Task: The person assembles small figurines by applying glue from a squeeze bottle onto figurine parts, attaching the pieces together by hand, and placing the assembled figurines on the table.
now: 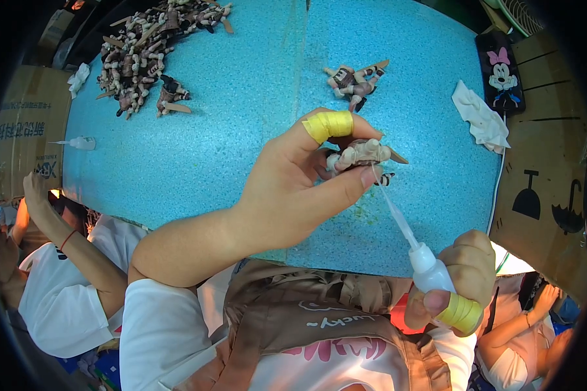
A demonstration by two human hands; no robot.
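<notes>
My left hand (293, 176), yellow tape round its index finger, pinches a small cream-and-brown figurine (362, 155) above the blue table (195, 163). A flat tan piece sticks out from the figurine's right side, and a dark striped bit shows below it. My right hand (466, 277), its thumb wrapped in yellow tape, grips a white squeeze bottle (430, 268). The bottle's long thin nozzle points up and left, its tip at the figurine's lower edge by my left thumb. Whether liquid comes out is too small to tell.
Many similar figurines (134, 65) lie heaped at the far left; another figurine (353, 83) lies beyond my hands. A second small bottle (81, 142) rests at the left edge. Crumpled tissue (479, 117) and a phone (500, 73) are at right, beside a cardboard box (541, 156). Other people sit on both sides.
</notes>
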